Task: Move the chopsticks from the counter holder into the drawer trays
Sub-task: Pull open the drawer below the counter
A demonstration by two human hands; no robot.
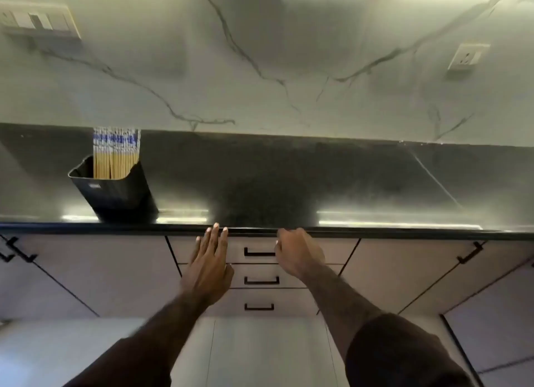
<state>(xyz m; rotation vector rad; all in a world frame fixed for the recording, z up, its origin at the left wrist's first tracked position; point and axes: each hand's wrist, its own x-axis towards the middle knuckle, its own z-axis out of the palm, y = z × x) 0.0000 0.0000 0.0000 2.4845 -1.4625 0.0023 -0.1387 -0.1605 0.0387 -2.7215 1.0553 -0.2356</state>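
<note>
A bundle of wooden chopsticks (116, 155) with blue-and-white patterned tops stands upright in a black holder (115, 193) on the dark counter, at the left near the front edge. Below the counter is a stack of three shut drawers; the top drawer (254, 243) has a black handle (259, 253). My left hand (209, 266) is flat with its fingers spread and its fingertips at the counter's edge, left of that handle. My right hand (299, 253) is curled just right of the handle, at its end. The fingers are hidden under the hand. No drawer trays are in view.
The dark counter (289, 184) runs across the view under a marble backsplash with wall sockets (466, 57) and a switch plate (37, 21). Cabinet doors with black handles (469, 252) flank the drawers. The middle drawer (261, 279) and bottom drawer (259, 307) are shut.
</note>
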